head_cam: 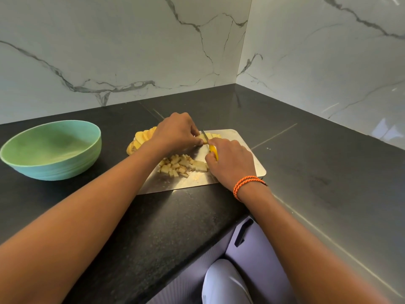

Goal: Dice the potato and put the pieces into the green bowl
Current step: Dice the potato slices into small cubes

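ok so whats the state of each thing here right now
bowl: upright, empty
board: flat on counter
slices: uncut, fanned at the board's far left
dice: piled on board
strip: being cut
knife: blade on strip
left hand: pinches strip
right hand: grips knife

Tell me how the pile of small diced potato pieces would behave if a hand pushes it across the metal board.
The pile of small diced potato pieces would probably scatter, being loose cubes. The shiny metal cutting board looks smooth, so they likely slide easily. Flat faces make rolling unlikely.
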Motion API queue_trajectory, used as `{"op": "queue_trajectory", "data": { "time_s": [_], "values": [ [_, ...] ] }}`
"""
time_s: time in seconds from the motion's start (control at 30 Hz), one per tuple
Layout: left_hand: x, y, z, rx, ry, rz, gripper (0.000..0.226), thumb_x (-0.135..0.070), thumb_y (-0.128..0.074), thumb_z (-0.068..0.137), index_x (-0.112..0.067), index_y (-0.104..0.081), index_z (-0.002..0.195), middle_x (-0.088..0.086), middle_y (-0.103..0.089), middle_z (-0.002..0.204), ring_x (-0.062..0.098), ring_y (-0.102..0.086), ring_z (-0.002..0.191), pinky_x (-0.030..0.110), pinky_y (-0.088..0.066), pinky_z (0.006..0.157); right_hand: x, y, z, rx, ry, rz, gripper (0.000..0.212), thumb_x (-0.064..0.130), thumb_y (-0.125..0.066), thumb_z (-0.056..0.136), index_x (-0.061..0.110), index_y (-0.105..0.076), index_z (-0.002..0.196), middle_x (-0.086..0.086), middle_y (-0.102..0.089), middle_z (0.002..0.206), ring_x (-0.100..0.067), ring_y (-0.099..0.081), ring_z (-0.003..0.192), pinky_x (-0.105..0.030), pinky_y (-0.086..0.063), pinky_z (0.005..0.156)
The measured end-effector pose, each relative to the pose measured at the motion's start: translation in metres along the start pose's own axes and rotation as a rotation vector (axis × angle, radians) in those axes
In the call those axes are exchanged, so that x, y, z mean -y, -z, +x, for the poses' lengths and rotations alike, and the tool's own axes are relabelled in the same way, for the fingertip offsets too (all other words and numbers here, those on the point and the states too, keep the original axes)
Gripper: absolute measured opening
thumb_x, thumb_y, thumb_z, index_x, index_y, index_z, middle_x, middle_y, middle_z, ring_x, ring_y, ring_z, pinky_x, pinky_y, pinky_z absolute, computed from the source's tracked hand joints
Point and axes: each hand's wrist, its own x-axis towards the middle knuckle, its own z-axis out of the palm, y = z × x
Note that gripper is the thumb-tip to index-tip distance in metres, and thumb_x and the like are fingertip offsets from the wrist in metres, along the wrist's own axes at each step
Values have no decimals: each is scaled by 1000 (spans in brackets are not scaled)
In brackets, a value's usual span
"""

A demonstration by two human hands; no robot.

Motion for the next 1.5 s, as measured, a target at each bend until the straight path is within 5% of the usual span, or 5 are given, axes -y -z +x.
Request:
{"op": "queue_trajectory", "data": {
  "time_s": [0.27, 0.53, 0.77, 1.0, 1.5],
  "values": [
    [-8, -2, -5, -65, 53, 80, 29, -51, -81, 86, -25, -85, 98, -10, -80, 96, 11, -68, 75, 37, -63, 71, 0, 4, -11, 2, -18, 38, 40, 34, -47, 99, 28, -59, 137, -8, -66, 117, -30, -61, 104, -38, -45, 79],
    [-7, -2, -8, -81, 46, 115, 37, -57, -77, 89, -26, -84, 109, -10, -79, 100, 9, -64, 76, 25, -44, 57, -12, 19, -54, 22, -13, 62, 44, 41, -46, 101, 35, -53, 144, -3, -68, 125, -25, -61, 111, -40, -49, 88],
    [0, 0, -13, -52, -3, 91, 43, -58, -75, 90, -26, -80, 119, -9, -76, 114, 8, -63, 86, 21, -37, 55, -2, 23, -46, -104, -29, 173, 44, 35, -48, 101, 32, -55, 144, 2, -65, 80, -17, -59, 79, -37, -54, 76],
    [4, -6, -18, -137, -6, 64, 34, -51, -77, 92, -28, -81, 117, -10, -78, 115, 6, -61, 84, 21, -38, 57, 11, 11, -15, -1, -35, 123, 45, 34, -47, 98, 33, -56, 142, -10, -68, 110, -30, -60, 102, -39, -46, 79],
    [2, -6, -15, -172, 2, 94, 27, -54, -78, 89, -31, -85, 100, -13, -78, 99, 9, -64, 79, 21, -36, 53, 6, 8, -8, 22, 31, 57, 41, 35, -47, 102, 28, -57, 141, -4, -66, 124, -25, -59, 107, -32, -38, 75]
  ]
}}
